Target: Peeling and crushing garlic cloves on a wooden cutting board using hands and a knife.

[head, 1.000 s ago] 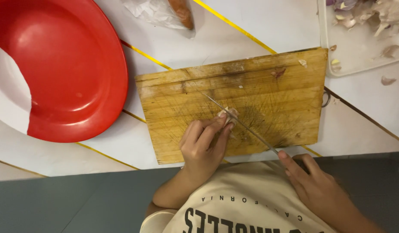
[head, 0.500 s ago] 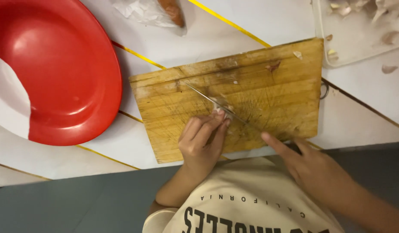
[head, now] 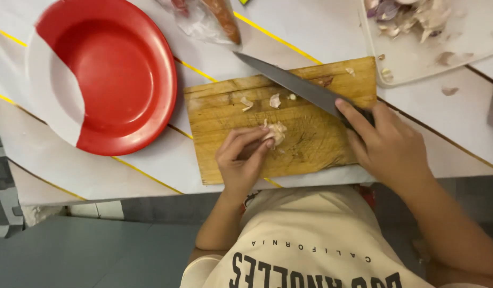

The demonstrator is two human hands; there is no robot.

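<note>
A person stands at a white tabletop (head: 310, 32) crossed by thin yellow lines, seen from above. A wooden cutting board (head: 241, 160) lies at the centre. The left hand (head: 241, 160) rests on the board's near half, its fingertips curled down and pinching a pale, peeled garlic clove (head: 277, 132) against the wood. The right hand (head: 388, 146), at about 3 o'clock from the clove, is wrapped around the handle of a kitchen knife (head: 289, 82); the long blade points toward 10 o'clock and hangs over the board's far edge, apart from the clove. A few small garlic bits (head: 275, 100) lie at 12 o'clock from the clove.

At 9 o'clock from the board sits a red and white plate (head: 118, 80). At 1 o'clock, a white tray (head: 459, 42) holds garlic skins (head: 411, 16).

The step in hand appears to be cutting garlic, between strokes. The next cut would call for lowering the blade beside the tucked fingertips, with the clove held firmly.
</note>
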